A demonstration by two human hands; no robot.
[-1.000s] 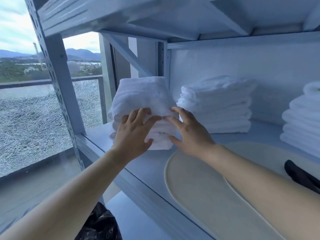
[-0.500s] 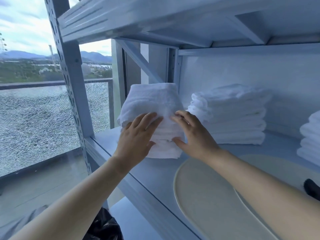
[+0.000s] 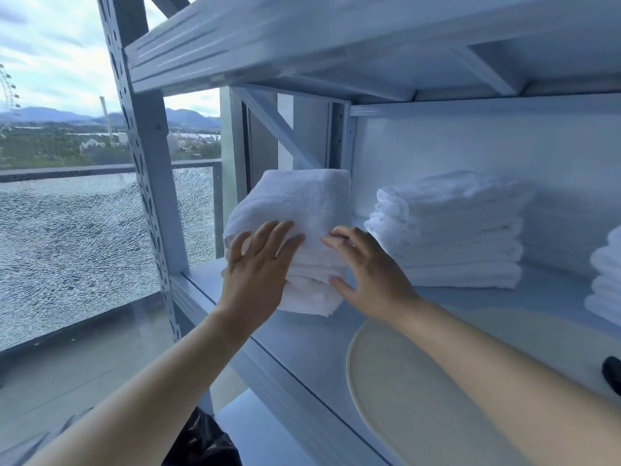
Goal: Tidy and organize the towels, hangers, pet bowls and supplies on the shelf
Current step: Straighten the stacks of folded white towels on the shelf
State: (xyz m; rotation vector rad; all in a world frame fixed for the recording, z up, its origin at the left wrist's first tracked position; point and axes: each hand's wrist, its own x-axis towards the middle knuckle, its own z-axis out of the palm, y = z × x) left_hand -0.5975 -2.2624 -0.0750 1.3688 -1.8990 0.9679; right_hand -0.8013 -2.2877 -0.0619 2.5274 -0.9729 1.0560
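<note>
Head view: L hand [image 3: 258, 264] flat, fingers spread, pressing front of towel stack [image 3: 302, 203]; R hand [image 3: 366, 267] fingertips on its 3 o'clock corner, gripping nothing; likely squaring folds (stack leans a bit); stack sits at shelf [image 3: 302, 348] 9 o'clock end, beside upright [image 3: 144, 163]; second stack [image 3: 450, 230] at its 3 o'clock, apart; beige mat [image 3: 420, 381] at 5 o'clock.

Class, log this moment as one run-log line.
phase: tidying | left hand: flat, pressing leftmost towel stack | right hand: fingertips touching same stack | middle towel stack: apart, untouched
</note>
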